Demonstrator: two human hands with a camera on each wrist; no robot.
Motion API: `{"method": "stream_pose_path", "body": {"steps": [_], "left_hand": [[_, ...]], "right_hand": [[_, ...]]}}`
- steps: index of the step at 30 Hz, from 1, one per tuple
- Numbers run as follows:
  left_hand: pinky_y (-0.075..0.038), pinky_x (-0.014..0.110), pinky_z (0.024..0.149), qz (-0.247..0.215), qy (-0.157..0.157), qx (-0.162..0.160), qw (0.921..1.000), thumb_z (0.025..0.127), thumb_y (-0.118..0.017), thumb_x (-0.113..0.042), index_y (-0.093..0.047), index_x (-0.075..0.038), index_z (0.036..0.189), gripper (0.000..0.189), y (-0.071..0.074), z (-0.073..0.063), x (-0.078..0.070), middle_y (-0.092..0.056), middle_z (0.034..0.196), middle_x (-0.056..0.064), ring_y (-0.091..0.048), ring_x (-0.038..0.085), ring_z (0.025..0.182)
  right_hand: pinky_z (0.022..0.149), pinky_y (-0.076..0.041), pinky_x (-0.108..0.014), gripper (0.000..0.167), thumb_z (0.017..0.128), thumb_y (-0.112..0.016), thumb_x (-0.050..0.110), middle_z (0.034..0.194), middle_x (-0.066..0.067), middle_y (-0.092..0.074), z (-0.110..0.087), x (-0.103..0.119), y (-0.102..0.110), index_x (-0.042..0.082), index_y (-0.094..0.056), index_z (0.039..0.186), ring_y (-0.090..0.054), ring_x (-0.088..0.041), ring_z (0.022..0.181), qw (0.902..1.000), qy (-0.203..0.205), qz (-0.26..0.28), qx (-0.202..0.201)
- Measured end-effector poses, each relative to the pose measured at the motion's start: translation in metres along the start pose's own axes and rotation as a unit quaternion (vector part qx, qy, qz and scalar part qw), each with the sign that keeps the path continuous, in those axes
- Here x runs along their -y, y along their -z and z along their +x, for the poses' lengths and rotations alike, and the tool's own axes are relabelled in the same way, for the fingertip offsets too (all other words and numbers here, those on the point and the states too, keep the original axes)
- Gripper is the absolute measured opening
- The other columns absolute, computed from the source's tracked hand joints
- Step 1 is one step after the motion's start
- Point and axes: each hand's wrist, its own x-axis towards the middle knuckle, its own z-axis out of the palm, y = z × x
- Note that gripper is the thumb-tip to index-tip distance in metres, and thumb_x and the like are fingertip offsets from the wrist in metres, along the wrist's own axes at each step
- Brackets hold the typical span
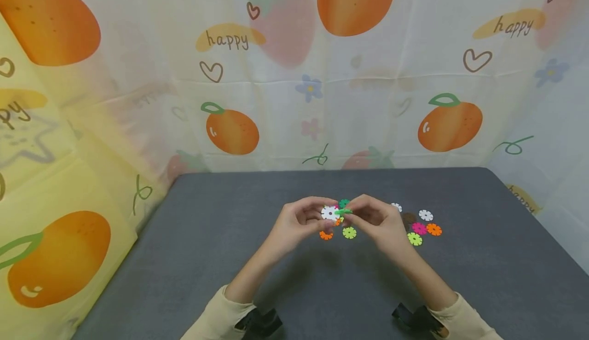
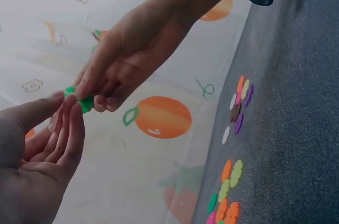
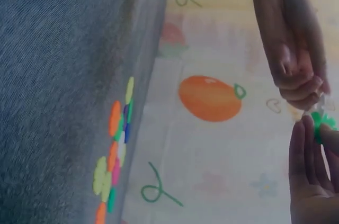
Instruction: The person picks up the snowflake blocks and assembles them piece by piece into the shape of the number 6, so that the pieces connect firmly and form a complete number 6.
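Note:
In the head view my left hand [image 1: 299, 221] pinches a white notched disc [image 1: 329, 210] by its edge, its face toward the camera. My right hand [image 1: 381, 221] pinches a bright green notched disc [image 1: 343, 211], seen edge-on against the white one. Both discs are held above the table, between the two hands. The green disc [image 3: 321, 124] shows more of its face in the right wrist view, close under the fingers of the left hand [image 3: 296, 70]. From the left wrist, fingers hide most of the white disc.
Loose notched discs lie flat on the grey table [image 1: 207, 258] beyond the hands. An orange disc [image 1: 326, 235] and a lime disc [image 1: 349, 232] are near the middle. To the right lie white, brown, pink [image 1: 419, 228], orange and lime ones. A fruit-printed curtain [image 1: 276, 89] hangs behind.

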Motion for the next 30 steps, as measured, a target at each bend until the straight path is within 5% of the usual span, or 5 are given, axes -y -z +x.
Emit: {"method": "stream_pose_path", "body": {"steps": [7,12,16,30], "left_hand": [[-0.061,0.036,0.068,0.030,-0.009,-0.024,0.9992,0.086,-0.074,-0.008,-0.068,-0.009,0.118,0.033,-0.003,-0.003,-0.007,-0.069,0.095,0.017,-0.069,0.018,0.074],[-0.061,0.043,0.068,0.042,-0.008,-0.043,0.9981,0.083,-0.077,-0.011,-0.069,-0.007,0.112,0.030,0.000,-0.004,-0.009,-0.070,0.087,0.019,-0.069,0.026,0.068],[-0.062,0.040,0.070,0.052,-0.018,-0.058,0.9968,0.083,-0.076,-0.008,-0.069,-0.007,0.111,0.028,0.002,-0.004,-0.011,-0.069,0.086,0.018,-0.069,0.017,0.068],[-0.062,0.036,0.068,0.028,-0.029,-0.051,0.9979,0.083,-0.076,-0.006,-0.066,-0.004,0.111,0.030,-0.002,-0.005,-0.012,-0.068,0.094,0.022,-0.068,0.011,0.072]], "right_hand": [[0.073,-0.061,-0.029,0.020,0.086,-0.065,-0.011,0.096,-0.005,-0.064,0.000,0.008,-0.002,-0.001,-0.066,0.104,-0.066,-0.023,0.077,0.9987,0.048,-0.009,-0.013],[0.071,-0.059,-0.025,0.016,0.088,-0.064,-0.008,0.092,-0.002,-0.064,0.002,0.011,0.000,-0.003,-0.063,0.104,-0.064,-0.021,0.074,0.9989,0.027,-0.005,-0.037],[0.070,-0.058,-0.025,0.015,0.090,-0.063,-0.005,0.092,-0.001,-0.065,0.002,0.015,0.004,-0.005,-0.061,0.104,-0.063,-0.020,0.073,0.9980,0.001,0.001,-0.064],[0.074,-0.060,-0.029,0.017,0.087,-0.065,-0.008,0.098,-0.001,-0.066,0.000,0.020,-0.001,-0.003,-0.063,0.103,-0.068,-0.018,0.079,0.9999,0.006,-0.002,-0.015]]}}
